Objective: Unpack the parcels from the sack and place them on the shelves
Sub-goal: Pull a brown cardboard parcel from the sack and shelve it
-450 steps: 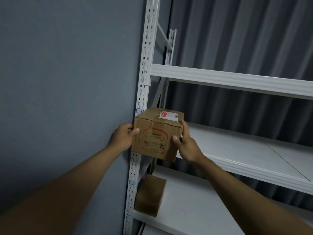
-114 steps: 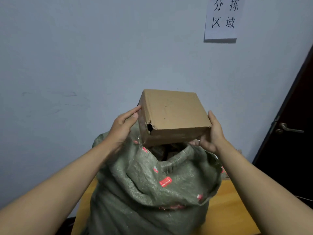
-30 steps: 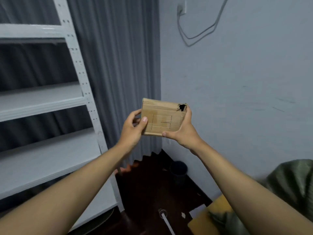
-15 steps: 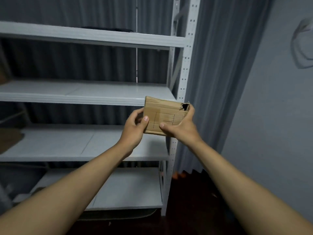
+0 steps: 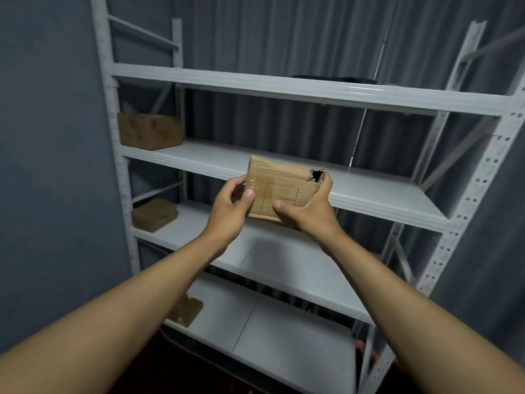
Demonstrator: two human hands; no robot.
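— While gripped by left hand point(image 5: 227, 207) and right hand point(image 5: 305, 213), fingers curled round both ends, torn cardboard parcel point(image 5: 279, 191): where?

— Held up before the white shelving point(image 5: 284, 89), level with the second shelf's front edge.

— Open room?

— Bare boards to the right; three other boxes point(image 5: 149, 135) hard against the left upright.

The box point(image 5: 279, 191) is brown with thin black lines. The rack point(image 5: 369, 191) is white. The curtain point(image 5: 284, 35) is grey, the wall point(image 5: 48, 137) blue-grey.
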